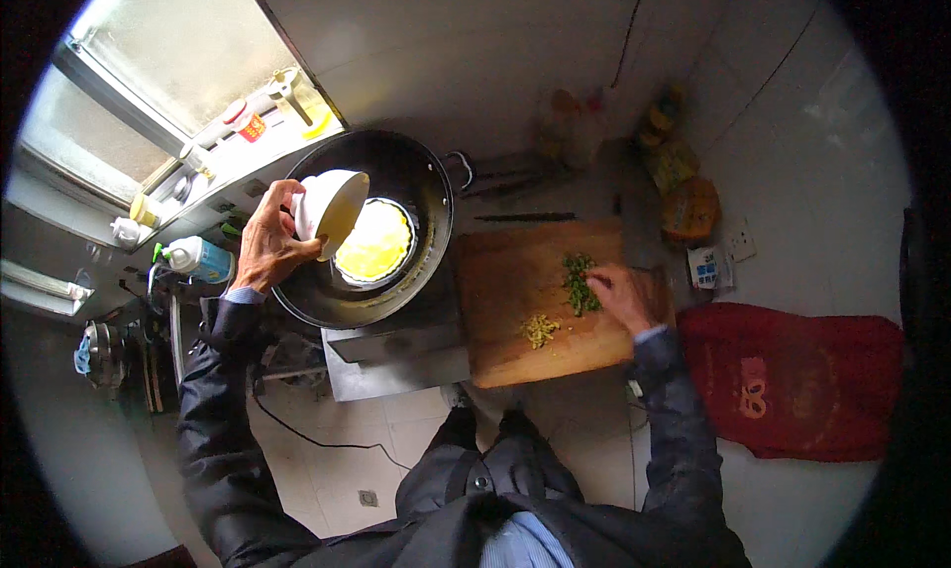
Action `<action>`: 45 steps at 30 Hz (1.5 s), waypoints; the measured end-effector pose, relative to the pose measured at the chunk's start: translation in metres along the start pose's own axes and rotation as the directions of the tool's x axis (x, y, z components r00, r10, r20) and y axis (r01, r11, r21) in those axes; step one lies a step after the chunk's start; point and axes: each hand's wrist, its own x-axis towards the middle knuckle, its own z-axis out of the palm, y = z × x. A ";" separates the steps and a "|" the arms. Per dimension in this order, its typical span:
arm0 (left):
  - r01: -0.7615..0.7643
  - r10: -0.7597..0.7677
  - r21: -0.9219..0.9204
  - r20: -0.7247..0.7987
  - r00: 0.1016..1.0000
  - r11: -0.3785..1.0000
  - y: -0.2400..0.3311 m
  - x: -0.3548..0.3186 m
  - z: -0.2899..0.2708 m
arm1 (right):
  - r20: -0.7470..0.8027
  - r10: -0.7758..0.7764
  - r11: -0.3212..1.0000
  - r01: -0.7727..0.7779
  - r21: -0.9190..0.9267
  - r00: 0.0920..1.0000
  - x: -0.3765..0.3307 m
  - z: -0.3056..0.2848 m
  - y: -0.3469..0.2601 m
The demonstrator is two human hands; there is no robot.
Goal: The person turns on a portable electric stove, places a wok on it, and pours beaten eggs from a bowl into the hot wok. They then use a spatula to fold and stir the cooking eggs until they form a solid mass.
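Observation:
My left hand (265, 239) grips a white bowl (315, 204) by its rim and side. The bowl is tipped over a large dark wok (432, 261), its mouth toward the right. In the wok's bottom lies a round yellow layer of egg (374, 249) with a pale, frothy edge. Over the wooden cutting board (505, 271), my right hand (624, 299) has its fingertips drawn together at a pile of chopped greens (579, 283). What they pinch, if anything, is too small to make out. A smaller pile of chopped yellowish bits (540, 331) lies nearer me.
A dark knife (525, 217) lies behind the board. Bagged goods (690, 207) stand at the back right, with a red cloth (792, 380) below them. A pump bottle (201, 259) is left of the wok. Jars (244, 122) line the window sill. A cord (327, 441) crosses the floor.

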 end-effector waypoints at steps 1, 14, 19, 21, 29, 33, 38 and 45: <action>0.020 -0.019 -0.065 0.016 1.000 0.998 -0.001 0.000 0.001 | 0.023 0.050 0.997 -0.049 -0.063 0.998 0.022 0.007 0.011; 0.106 -0.106 -0.102 0.005 0.994 0.989 -0.007 -0.002 0.003 | 0.325 0.103 0.844 0.090 -0.529 0.940 0.189 0.104 0.137; 0.121 -0.123 -0.148 -0.005 0.992 0.982 -0.011 -0.003 0.005 | 0.429 0.037 0.839 0.205 -0.504 0.902 0.215 0.116 0.156; 0.128 -0.130 -0.150 -0.005 0.992 0.980 -0.013 -0.002 0.006 | 0.452 0.023 0.835 0.231 -0.499 0.892 0.216 0.117 0.159; 0.165 -0.166 -0.180 0.010 0.986 0.970 -0.017 0.002 0.011 | 0.540 -0.069 0.917 0.266 -0.296 0.839 0.227 0.093 0.105; 0.206 -0.206 -0.160 0.014 0.978 0.966 -0.019 0.001 0.011 | 0.556 0.015 0.764 0.349 -0.543 0.831 0.228 0.090 0.076; 0.197 -0.201 -0.173 -0.005 0.980 0.965 -0.022 0.001 0.010 | 0.567 0.091 0.645 0.385 -0.660 0.818 0.227 0.092 0.086; 0.202 -0.212 -0.211 -0.025 0.977 0.956 -0.027 -0.002 0.010 | 0.574 -0.057 0.689 0.448 -0.569 0.817 0.224 0.087 0.101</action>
